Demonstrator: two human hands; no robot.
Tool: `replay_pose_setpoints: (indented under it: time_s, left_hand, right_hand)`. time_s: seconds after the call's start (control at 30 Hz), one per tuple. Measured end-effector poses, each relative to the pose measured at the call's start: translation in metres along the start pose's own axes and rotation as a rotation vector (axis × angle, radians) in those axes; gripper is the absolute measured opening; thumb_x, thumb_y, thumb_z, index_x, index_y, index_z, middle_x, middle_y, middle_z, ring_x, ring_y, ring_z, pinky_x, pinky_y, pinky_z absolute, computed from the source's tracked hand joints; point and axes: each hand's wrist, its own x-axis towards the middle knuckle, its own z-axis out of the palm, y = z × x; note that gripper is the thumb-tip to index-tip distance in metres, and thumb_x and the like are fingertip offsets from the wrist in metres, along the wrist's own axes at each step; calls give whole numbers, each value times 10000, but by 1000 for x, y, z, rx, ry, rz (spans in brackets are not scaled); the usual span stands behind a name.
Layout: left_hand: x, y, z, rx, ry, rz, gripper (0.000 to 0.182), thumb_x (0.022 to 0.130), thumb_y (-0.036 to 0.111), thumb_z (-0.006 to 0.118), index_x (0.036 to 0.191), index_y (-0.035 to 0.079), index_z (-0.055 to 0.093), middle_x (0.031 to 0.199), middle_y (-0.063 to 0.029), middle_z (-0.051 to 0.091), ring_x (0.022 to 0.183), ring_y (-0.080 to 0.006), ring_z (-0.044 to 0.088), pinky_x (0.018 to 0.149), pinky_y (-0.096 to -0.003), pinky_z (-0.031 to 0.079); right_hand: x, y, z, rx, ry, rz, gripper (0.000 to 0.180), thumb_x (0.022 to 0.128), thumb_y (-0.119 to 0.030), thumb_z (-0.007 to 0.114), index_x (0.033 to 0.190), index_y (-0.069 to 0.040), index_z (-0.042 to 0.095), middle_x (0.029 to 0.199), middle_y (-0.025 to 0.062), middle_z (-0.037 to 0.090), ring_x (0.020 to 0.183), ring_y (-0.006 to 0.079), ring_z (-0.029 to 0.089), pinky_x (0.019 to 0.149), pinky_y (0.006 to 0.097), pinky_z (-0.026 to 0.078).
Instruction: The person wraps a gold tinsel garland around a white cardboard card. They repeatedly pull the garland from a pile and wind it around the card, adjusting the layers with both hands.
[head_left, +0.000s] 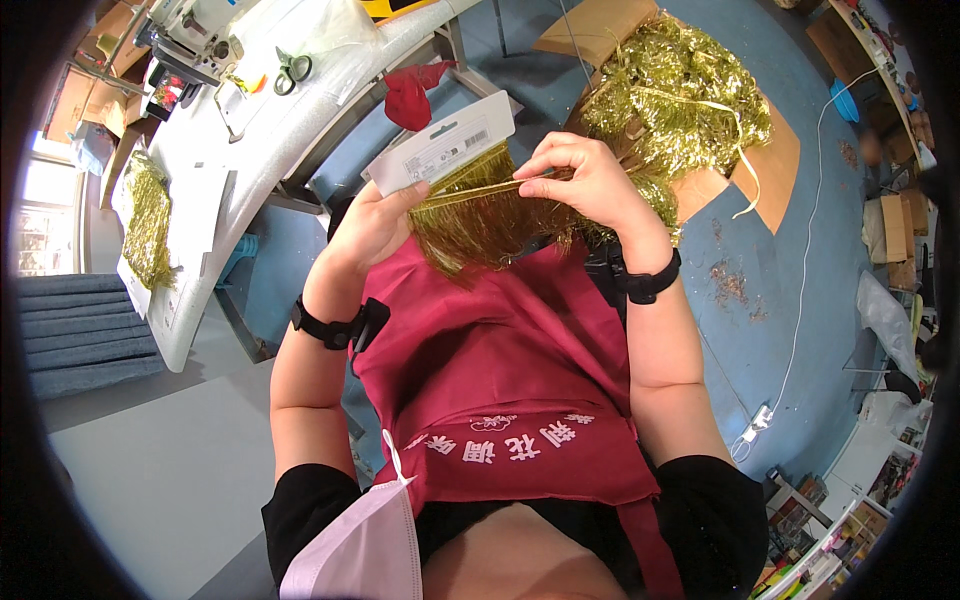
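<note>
My left hand (379, 225) pinches a white printed header card (442, 150) together with the banded edge of a gold tinsel fringe (469, 225). The card lies tilted above the fringe, whose strands hang over my red apron. To the right, my right hand (581, 176) holds the fringe's thin woven band (487, 189) between thumb and fingers, drawn out in a line between both hands. Beyond this hand the fringe runs towards a big heap of gold tinsel (675, 97) in an open cardboard box (776, 161). Where the two join is partly hidden by my hand and wrist.
A white worktable (262, 127) at the left bears a sewing machine (191, 37), green-handled scissors (291, 71) and a carded tinsel fringe (148, 217). Red cloth (411, 94) hangs near the table's edge. A white cable (810, 217) crosses the blue floor to a power strip (759, 421).
</note>
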Motion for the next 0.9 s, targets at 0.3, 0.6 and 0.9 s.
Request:
replay_pose_setpoints:
  time_s: [0.3, 0.6, 0.9]
  left_hand:
    - [-2, -1, -2, 6, -64, 20, 420, 963, 16, 509, 1371, -51, 433, 1421, -147, 467, 1332, -263, 414, 1122, -391, 307]
    - [-3, 1, 0, -14, 28, 10, 397, 949, -11, 506, 1342, -48, 462, 1399, -163, 487, 1315, -280, 440, 1114, -402, 331]
    - [-1, 3, 3, -11, 14, 34, 414, 950, 4, 517, 1355, -41, 447, 1411, -159, 475, 1322, -276, 430, 1118, -399, 322]
  right_hand:
    - [0, 2, 3, -142, -73, 62, 198, 773, -207, 780, 899, -58, 744, 779, 82, 577, 756, 192, 569, 702, 310, 455]
    - [-2, -10, 4, -34, 61, 34, 209, 795, -197, 776, 831, -34, 650, 768, 15, 575, 700, 126, 546, 629, 280, 440]
    - [4, -6, 12, -44, 148, -170, 175, 834, -112, 725, 827, -19, 577, 802, 7, 552, 695, 114, 529, 647, 252, 441]
